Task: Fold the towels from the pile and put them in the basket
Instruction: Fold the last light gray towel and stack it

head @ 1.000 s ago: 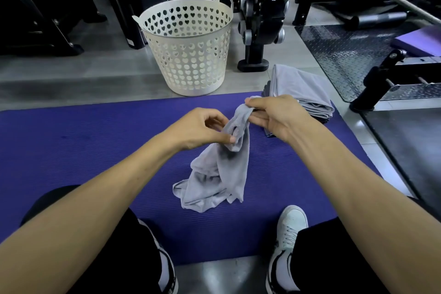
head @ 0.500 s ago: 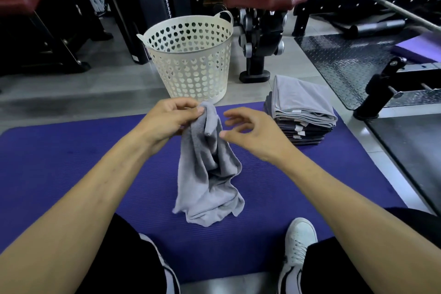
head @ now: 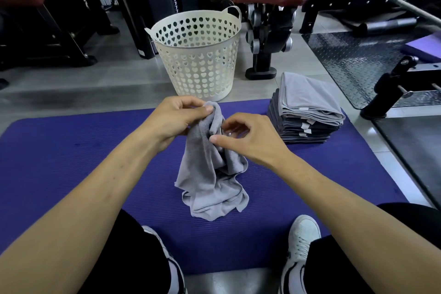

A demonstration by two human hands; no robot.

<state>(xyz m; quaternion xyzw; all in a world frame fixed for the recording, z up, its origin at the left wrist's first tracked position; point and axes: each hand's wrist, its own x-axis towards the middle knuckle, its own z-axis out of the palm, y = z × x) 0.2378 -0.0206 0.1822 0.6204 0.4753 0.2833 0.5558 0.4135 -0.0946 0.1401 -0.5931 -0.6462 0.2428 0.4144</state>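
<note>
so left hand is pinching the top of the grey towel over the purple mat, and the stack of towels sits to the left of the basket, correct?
Not quite. The head view shows the stack of towels to the right of the basket, on the mat's far right corner. The rest holds: the left hand pinches the top of the grey towel over the purple mat.

Bare forearms, black trousers (head: 133, 253), white-and-black sneakers (head: 301, 243).
</note>
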